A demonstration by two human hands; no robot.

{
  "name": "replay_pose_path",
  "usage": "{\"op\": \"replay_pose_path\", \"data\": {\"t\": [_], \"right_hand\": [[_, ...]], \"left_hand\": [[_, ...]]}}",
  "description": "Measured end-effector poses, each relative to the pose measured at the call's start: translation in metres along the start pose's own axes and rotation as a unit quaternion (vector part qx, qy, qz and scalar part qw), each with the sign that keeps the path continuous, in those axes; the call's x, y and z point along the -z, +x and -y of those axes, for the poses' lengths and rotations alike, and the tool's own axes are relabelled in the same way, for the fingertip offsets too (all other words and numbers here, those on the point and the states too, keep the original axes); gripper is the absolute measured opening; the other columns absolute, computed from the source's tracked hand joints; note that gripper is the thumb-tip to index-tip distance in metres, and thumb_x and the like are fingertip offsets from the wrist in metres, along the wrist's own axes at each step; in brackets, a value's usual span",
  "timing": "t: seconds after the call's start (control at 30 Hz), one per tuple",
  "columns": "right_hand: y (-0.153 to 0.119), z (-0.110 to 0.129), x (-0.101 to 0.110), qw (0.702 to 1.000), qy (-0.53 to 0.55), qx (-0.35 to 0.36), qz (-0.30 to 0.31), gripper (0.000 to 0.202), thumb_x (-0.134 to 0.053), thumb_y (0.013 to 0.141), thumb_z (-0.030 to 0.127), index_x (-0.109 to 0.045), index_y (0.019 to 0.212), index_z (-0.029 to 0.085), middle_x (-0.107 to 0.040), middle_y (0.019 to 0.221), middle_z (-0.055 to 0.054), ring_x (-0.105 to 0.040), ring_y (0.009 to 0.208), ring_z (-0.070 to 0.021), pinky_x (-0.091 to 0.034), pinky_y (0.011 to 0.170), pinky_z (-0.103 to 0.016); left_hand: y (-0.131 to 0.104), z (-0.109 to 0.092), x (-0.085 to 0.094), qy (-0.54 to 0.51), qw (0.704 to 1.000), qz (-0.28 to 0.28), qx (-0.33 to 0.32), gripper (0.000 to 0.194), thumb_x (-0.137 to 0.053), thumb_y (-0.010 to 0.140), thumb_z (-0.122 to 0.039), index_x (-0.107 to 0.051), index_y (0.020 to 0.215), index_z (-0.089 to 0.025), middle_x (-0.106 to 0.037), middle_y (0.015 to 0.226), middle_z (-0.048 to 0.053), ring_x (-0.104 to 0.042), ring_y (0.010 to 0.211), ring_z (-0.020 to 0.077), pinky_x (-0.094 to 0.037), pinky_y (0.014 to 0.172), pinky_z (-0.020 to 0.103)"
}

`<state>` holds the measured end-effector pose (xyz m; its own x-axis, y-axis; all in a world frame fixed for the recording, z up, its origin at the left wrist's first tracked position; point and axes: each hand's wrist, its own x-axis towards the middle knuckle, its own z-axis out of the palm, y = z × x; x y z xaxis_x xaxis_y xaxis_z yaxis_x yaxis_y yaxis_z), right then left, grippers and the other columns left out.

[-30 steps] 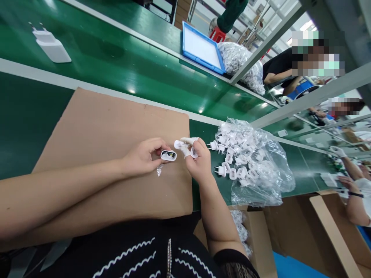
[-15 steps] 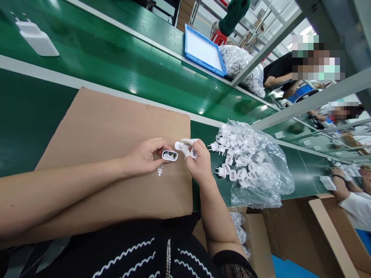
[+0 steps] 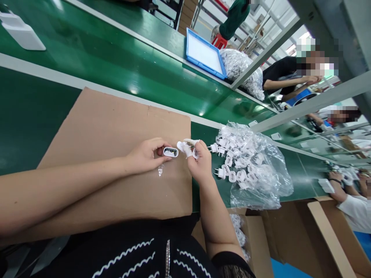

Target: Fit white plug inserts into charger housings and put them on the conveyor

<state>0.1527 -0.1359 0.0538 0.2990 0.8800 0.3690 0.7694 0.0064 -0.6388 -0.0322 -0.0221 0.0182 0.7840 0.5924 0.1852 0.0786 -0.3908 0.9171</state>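
My left hand (image 3: 147,155) grips a white charger housing (image 3: 171,152) over the brown cardboard sheet (image 3: 121,127), its open oval end facing right with dark parts inside. Just right of it, my right hand (image 3: 199,160), with white coverings on some fingertips, is closed around a white plug cap (image 3: 195,153). A small gap separates the cap from the housing. Beyond my right hand, several white plug caps (image 3: 241,175) with pins spill from a clear plastic bag (image 3: 282,175).
A white charger (image 3: 24,34) lies on the green conveyor (image 3: 116,65) behind a pale rail. Across it stand a blue tray (image 3: 205,54) and a bulging bag (image 3: 242,67). Open cardboard boxes (image 3: 286,227) are at lower right. Co-workers (image 3: 285,73) sit along the line.
The charger on the conveyor has slid left, and another has come into view behind the bag. The housing in my left hand has turned slightly; my right hand has barely moved.
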Motion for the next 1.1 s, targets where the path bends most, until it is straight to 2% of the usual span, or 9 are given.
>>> {"op": "replay_pose_path", "data": {"t": [0.17,0.33,0.47,0.67,0.73,0.87,0.93,1.0,1.1], "right_hand": [[-0.002,0.004,-0.003,0.999,0.019,0.038,-0.03,0.027,-0.054,0.091,0.017,-0.068,0.114,0.021,-0.062,0.092,-0.004,-0.06,0.079,-0.0163,-0.05,0.071,-0.029],[-0.007,0.015,-0.007,0.993,-0.043,0.111,0.021,0.039,-0.049,0.083,0.01,-0.067,0.116,0.019,-0.06,0.093,-0.007,-0.06,0.085,-0.0194,-0.049,0.072,-0.03],[-0.009,0.02,-0.01,0.986,-0.121,0.102,0.057,0.036,-0.05,0.08,0.01,-0.068,0.109,0.021,-0.059,0.091,-0.007,-0.059,0.085,-0.0205,-0.047,0.07,-0.029],[-0.007,0.026,-0.01,0.976,-0.175,0.086,0.095,0.027,-0.052,0.082,0.009,-0.066,0.1,0.023,-0.059,0.091,-0.007,-0.056,0.087,-0.0214,-0.042,0.068,-0.03],[-0.006,0.029,-0.01,0.972,-0.193,0.094,0.093,0.025,-0.053,0.08,0.007,-0.065,0.096,0.023,-0.06,0.09,-0.007,-0.055,0.087,-0.0217,-0.04,0.066,-0.031],[-0.004,0.034,-0.01,0.968,-0.213,0.101,0.091,0.027,-0.052,0.079,0.004,-0.064,0.093,0.024,-0.062,0.089,-0.006,-0.053,0.084,-0.0214,-0.037,0.065,-0.031],[-0.002,0.035,-0.01,0.969,-0.209,0.093,0.096,0.027,-0.052,0.079,0.004,-0.064,0.092,0.024,-0.062,0.088,-0.005,-0.053,0.083,-0.0212,-0.036,0.063,-0.03],[-0.002,0.034,-0.01,0.974,-0.192,0.074,0.096,0.026,-0.053,0.077,0.004,-0.064,0.09,0.023,-0.061,0.087,-0.005,-0.054,0.081,-0.0202,-0.036,0.062,-0.029],[-0.004,0.033,-0.013,0.983,-0.156,0.035,0.085,0.024,-0.055,0.074,0.006,-0.063,0.087,0.023,-0.059,0.087,-0.003,-0.054,0.077,-0.0177,-0.037,0.061,-0.026]], "left_hand": [[0.002,-0.002,0.002,0.02,1.0,0.013,-0.015,0.027,-0.07,0.086,-0.038,-0.069,0.106,-0.02,-0.064,0.089,0.002,-0.057,0.073,0.0154,-0.047,0.068,0.028],[0.002,0.0,0.002,0.024,0.999,0.016,-0.015,0.027,-0.069,0.087,-0.041,-0.069,0.102,-0.019,-0.063,0.085,0.002,-0.056,0.074,0.0164,-0.045,0.067,0.028],[0.003,-0.002,0.003,0.025,0.999,0.02,-0.024,0.023,-0.068,0.087,-0.04,-0.067,0.096,-0.019,-0.063,0.084,0.002,-0.057,0.075,0.0166,-0.045,0.068,0.028],[0.003,-0.002,0.003,0.026,0.999,0.018,-0.016,0.023,-0.069,0.087,-0.042,-0.068,0.095,-0.02,-0.064,0.084,0.001,-0.057,0.074,0.0163,-0.045,0.067,0.027],[0.001,0.0,0.001,0.036,0.999,0.01,-0.033,0.026,-0.067,0.089,-0.041,-0.068,0.104,-0.02,-0.065,0.086,0.002,-0.058,0.074,0.0165,-0.047,0.068,0.028],[-0.006,0.001,-0.003,0.176,0.979,-0.016,-0.106,0.045,-0.054,0.1,-0.04,-0.055,0.138,-0.017,-0.07,0.106,0.009,-0.064,0.092,0.0225,-0.05,0.078,0.033],[-0.008,0.0,-0.005,0.28,0.951,-0.024,-0.126,0.045,-0.046,0.104,-0.042,-0.055,0.138,-0.014,-0.071,0.11,0.013,-0.065,0.097,0.0258,-0.049,0.078,0.034],[-0.009,-0.002,-0.006,0.354,0.925,-0.03,-0.134,0.046,-0.043,0.105,-0.044,-0.06,0.132,-0.011,-0.071,0.104,0.014,-0.065,0.094,0.027,-0.049,0.073,0.035],[-0.01,-0.004,-0.007,0.396,0.905,-0.036,-0.149,0.047,-0.041,0.105,-0.046,-0.063,0.125,-0.009,-0.071,0.098,0.015,-0.066,0.091,0.0279,-0.048,0.069,0.036]]}}
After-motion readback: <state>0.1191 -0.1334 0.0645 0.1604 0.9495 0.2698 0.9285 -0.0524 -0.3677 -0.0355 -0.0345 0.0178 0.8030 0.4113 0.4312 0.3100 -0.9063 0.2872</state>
